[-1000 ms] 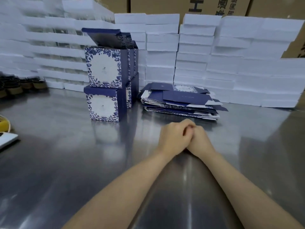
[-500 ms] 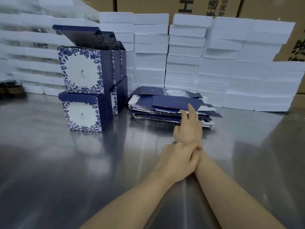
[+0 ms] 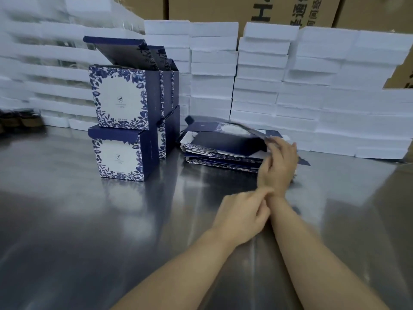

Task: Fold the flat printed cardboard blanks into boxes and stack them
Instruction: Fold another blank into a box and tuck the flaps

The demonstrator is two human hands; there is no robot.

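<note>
Here the step in hand looks like taking one sheet off the pile of flat blanks (image 3: 214, 163), which lies on the steel table (image 3: 89, 220) just right of the folded boxes (image 3: 125, 121). The right hand (image 3: 278, 162) is at the pile's right end, fingers curled up around the edge of the top blank (image 3: 225, 139), whose right side is raised clear of the sheets below while its left side rests on them. Motion blur hides exactly how the fingertips sit, so I cannot tell whether one sheet or two are caught. The left hand (image 3: 241, 214) holds nothing; its fingers are loosely bent and lie against the right wrist, well short of the pile.

To do this well, I would check the lifted edge for a second sheet clinging underneath, since the printed cardboard is thin and the sheets lie unevenly, with flaps poking out at the corners. Peeling from the right end towards the left should let the blank slide free without dragging the pile. The left hand would probably serve better pressing flat on the sheets below, or ready to take the blank's free end, than idle at the wrist. The bare patch of table in front of the pile seems the sensible place to fold.

The finished boxes stand two high, the upper ones with lids open, backed by white slabs (image 3: 257, 86) and brown cartons (image 3: 223, 10).
</note>
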